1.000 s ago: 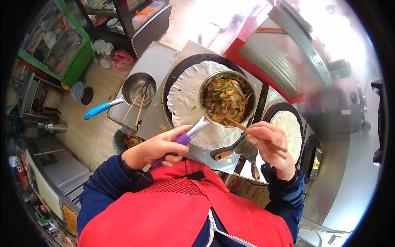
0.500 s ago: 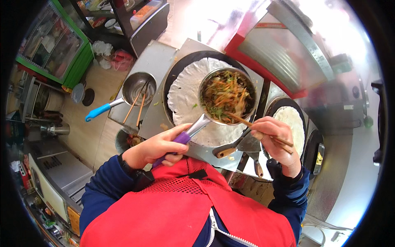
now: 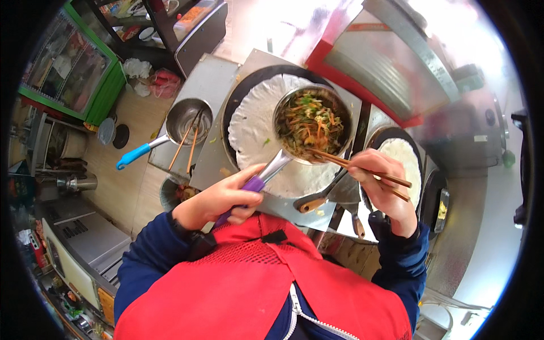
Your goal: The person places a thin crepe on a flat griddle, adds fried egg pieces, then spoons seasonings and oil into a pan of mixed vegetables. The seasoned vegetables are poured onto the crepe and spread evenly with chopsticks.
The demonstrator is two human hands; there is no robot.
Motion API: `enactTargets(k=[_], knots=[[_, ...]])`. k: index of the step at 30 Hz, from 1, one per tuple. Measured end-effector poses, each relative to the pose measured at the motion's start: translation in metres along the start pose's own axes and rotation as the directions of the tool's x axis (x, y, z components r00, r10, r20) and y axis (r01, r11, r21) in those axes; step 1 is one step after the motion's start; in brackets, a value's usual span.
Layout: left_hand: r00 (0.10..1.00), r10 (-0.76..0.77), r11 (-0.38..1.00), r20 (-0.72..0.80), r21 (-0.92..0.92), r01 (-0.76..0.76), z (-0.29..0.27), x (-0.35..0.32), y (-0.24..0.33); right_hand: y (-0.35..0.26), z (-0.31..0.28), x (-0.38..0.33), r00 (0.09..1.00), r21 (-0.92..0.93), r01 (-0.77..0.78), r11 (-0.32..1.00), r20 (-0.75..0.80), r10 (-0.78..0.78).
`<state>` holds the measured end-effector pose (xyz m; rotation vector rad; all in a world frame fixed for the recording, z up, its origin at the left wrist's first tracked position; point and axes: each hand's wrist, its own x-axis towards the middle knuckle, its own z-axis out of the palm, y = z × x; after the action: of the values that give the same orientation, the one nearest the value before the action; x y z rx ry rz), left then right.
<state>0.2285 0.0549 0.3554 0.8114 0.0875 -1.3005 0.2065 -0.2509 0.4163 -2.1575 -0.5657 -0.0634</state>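
Note:
My left hand (image 3: 226, 199) is wrapped round the purple handle of a small metal saucepan (image 3: 274, 168), held above a round griddle (image 3: 231, 107). Shredded vegetables (image 3: 313, 122), orange, green and brown, fill the pan. In my right hand (image 3: 382, 182) is a pair of wooden chopsticks (image 3: 339, 161), their tips inside the pan at its near rim. Beneath the pan, a large pale flatbread (image 3: 253, 122) covers most of the griddle, with a few green bits on it. The pan hides part of the flatbread.
A second pan with a blue handle (image 3: 135, 156) stands to the left, chopsticks (image 3: 194, 144) resting in it. Two wooden-handled tools (image 3: 310, 206) lie by the griddle's near edge. Another griddle with a flatbread (image 3: 401, 160) is at right. A red-framed clear screen (image 3: 362, 73) stands behind.
The vegetables in the pan have shifted and look turned over. My right hand has tilted the chopsticks a little, with their tips still at the near rim. My left grip is unchanged.

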Motion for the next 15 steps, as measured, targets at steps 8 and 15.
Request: enactTargets(k=[8,15], knots=[[0.999,-0.041,0.999,0.002,-0.007,0.041,0.0,-0.003,-0.002,-0.021,-0.01,0.023,0.979,0.012,0.06,0.998,0.194,-0.061],[0.987,-0.054,0.998,-0.152,-0.028,0.05,0.006,0.001,-0.011,0.056,-0.018,0.06,0.911,0.263,-0.263,0.928,-0.247,0.329]])
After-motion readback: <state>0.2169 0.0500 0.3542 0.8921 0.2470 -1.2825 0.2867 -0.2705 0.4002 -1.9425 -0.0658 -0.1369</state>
